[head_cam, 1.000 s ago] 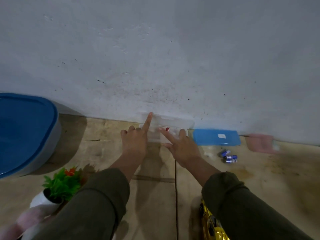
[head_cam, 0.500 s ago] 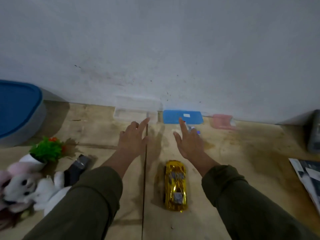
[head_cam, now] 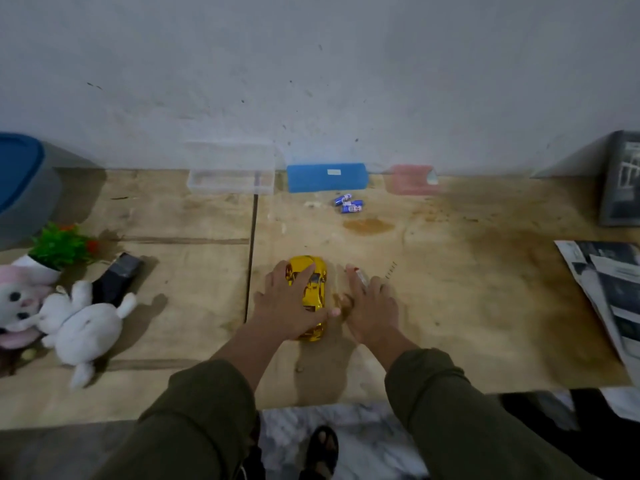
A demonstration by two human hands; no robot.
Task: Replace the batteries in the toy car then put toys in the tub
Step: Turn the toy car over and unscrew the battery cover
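Fingers [head_cam: 300, 276] lie across gold car [head_cam: 309, 295] on stained wooden table [head_cam: 467, 306] against grey wall [head_cam: 311, 71].

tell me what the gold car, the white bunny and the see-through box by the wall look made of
Gold car: likely plastic with a chrome-like gold coat; it mirrors light sharply.
White bunny: plush fabric, fuzzy and limp.
See-through box: probably clear hard plastic; the table shows through its straight walls.

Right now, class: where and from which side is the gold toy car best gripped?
Grip the gold toy car across its narrow body, at mid-length, from above: it lies lengthwise away from the person, wheels down. The left hand already rests on it, probably best placed.
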